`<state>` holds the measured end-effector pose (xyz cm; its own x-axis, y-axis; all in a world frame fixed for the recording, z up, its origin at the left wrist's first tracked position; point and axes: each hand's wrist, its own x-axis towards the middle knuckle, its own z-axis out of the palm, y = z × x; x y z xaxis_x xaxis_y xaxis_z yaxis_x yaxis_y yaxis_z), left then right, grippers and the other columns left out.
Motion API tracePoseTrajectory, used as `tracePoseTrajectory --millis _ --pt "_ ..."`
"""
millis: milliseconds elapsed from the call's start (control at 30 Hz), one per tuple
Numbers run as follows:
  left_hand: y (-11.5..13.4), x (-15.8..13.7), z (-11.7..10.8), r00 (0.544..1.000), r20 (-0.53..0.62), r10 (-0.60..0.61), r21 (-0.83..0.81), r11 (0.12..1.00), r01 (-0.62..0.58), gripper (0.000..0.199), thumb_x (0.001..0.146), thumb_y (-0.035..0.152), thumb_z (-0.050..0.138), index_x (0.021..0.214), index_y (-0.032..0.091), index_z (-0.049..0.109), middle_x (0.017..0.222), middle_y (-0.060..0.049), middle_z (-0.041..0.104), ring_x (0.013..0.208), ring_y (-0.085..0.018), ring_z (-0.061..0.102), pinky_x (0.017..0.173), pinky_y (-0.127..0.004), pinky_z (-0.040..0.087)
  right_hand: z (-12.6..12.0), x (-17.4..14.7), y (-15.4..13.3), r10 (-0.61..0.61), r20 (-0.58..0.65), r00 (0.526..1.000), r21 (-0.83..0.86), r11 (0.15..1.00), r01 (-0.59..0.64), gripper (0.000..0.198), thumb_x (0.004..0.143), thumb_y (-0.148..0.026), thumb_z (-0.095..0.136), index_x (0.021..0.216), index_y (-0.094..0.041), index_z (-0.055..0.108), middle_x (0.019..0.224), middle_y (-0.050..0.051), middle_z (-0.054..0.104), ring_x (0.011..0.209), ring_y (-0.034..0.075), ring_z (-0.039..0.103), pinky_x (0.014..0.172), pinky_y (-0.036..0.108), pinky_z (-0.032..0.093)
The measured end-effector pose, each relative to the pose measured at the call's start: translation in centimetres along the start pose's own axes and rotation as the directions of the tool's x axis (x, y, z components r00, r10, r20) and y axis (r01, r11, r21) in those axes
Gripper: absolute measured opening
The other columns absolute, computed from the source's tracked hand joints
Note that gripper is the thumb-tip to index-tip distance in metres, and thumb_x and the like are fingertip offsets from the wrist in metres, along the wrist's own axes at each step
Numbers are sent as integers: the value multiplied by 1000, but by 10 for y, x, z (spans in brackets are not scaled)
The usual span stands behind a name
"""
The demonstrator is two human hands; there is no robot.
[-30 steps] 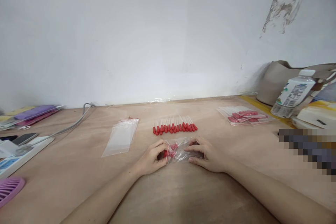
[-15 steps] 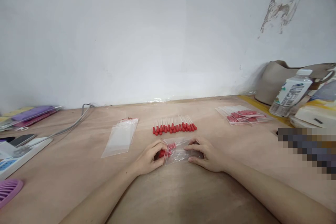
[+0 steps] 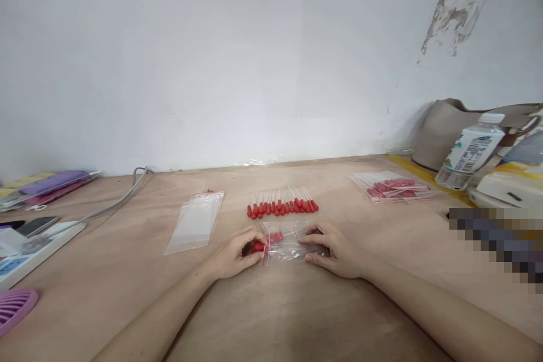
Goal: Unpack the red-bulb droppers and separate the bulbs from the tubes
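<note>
A clear zip bag (image 3: pixel 291 246) lies flat between my two hands, with several red-headed pieces (image 3: pixel 274 239) at its left, zip end. My left hand (image 3: pixel 237 254) curls round that end, thumb and forefinger at the bag's edge. Red heads show between its fingers. My right hand (image 3: pixel 335 250) holds the bag's other end, its fingers bent over the plastic. Just beyond the bag, a row of thin sticks with red heads (image 3: pixel 282 207) lies with the heads towards me.
Empty zip bags (image 3: pixel 195 223) lie in a stack on the left. Filled bags (image 3: pixel 392 186) are piled at the back right, near a plastic bottle (image 3: pixel 473 150) and a grey-beige bag (image 3: pixel 436 130). A power strip (image 3: pixel 38 251) and cable (image 3: pixel 123 198) occupy the left side.
My left hand has shifted slightly left, and the zip end of the bag has moved left too. More red shows between the left fingers. The right hand is nearly still.
</note>
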<state>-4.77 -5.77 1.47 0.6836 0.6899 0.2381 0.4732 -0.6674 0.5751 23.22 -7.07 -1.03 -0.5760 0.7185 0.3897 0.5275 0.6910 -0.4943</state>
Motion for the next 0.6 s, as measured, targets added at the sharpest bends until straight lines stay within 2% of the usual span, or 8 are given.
tracePoseTrajectory --millis 100,267,500,600 --pt "1 -2 -2 998 45 -41 -32 999 42 15 81 23 47 95 17 48 83 -1 51 71 -12 46 63 -23 40 0 0 0 4 5 1000 -2 1000 -4 37 80 -43 51 111 -25 57 107 8 51 98 20 50 87 36 41" --pt "-4 -5 -6 994 46 -95 -70 993 98 11 81 23 46 89 16 46 81 -1 50 71 -11 46 65 -23 41 0 0 0 5 4 1000 -14 1000 -5 37 80 -43 51 111 -25 57 106 8 52 97 20 50 86 36 41" --pt "-6 -8 -14 1000 -2 -31 24 999 31 9 77 22 49 84 16 50 86 -3 53 75 -13 48 69 -24 42 -2 0 -4 16 17 1000 -15 1000 -16 36 80 -42 51 112 -25 57 107 8 51 98 20 50 87 36 41" --pt "-11 -11 -24 991 -1 -134 -94 987 133 12 77 25 51 84 16 51 82 -2 55 71 -11 51 65 -23 44 -3 0 -4 22 26 999 -13 1000 -22 36 80 -42 51 112 -25 56 107 7 51 98 19 50 87 35 41"
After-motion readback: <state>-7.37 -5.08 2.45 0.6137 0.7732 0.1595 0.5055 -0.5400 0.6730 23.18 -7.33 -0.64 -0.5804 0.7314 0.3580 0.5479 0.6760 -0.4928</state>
